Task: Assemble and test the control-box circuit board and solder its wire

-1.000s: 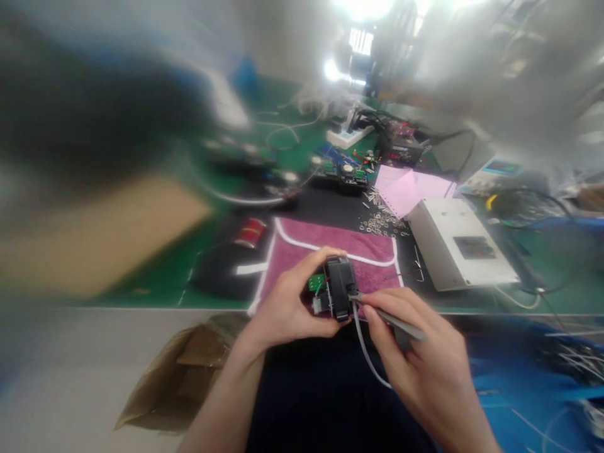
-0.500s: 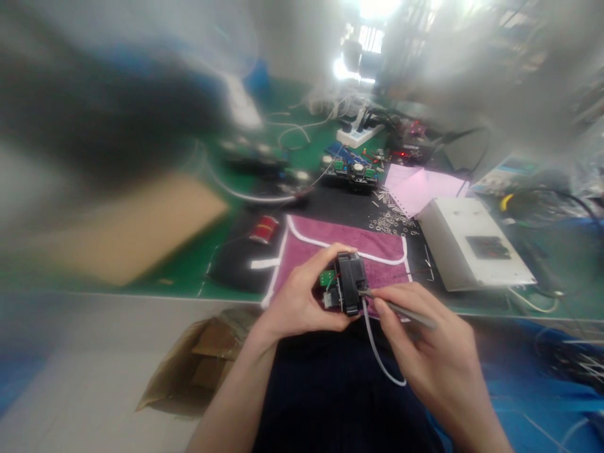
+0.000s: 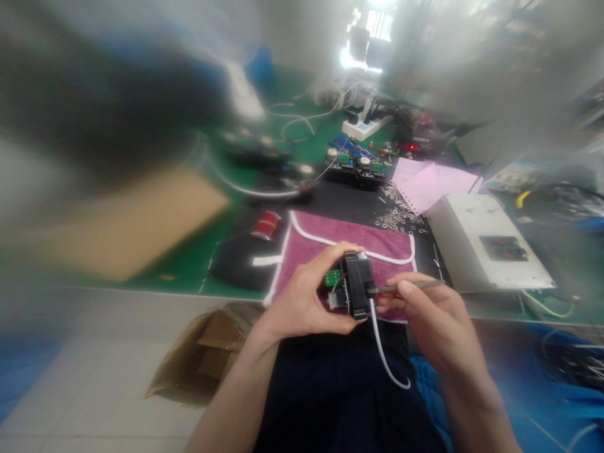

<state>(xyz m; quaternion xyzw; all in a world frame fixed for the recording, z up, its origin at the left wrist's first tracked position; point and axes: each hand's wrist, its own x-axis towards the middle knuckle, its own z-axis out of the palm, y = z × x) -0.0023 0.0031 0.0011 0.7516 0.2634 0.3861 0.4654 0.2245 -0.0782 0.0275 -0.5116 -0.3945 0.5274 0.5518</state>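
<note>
The tip of the tool [image 3: 428, 284] is indistinct; left hand [image 3: 306, 299] clamps black housing [image 3: 357, 286] at nine o'clock from tool-pinching right hand [image 3: 433, 314].

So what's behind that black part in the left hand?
Past the black part, held in the left hand, you can see purple cloth. The part's far side, and whatever lies directly behind it, are covered.

Red spool [image 3: 267, 226], pink papers [image 3: 431, 181], possibly cardboard panel [image 3: 155, 220]

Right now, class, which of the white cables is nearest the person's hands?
The white cable hanging from the black device in the left hand: it curves down in front of the dark clothing, while the other pale cables lie farther off.
</note>
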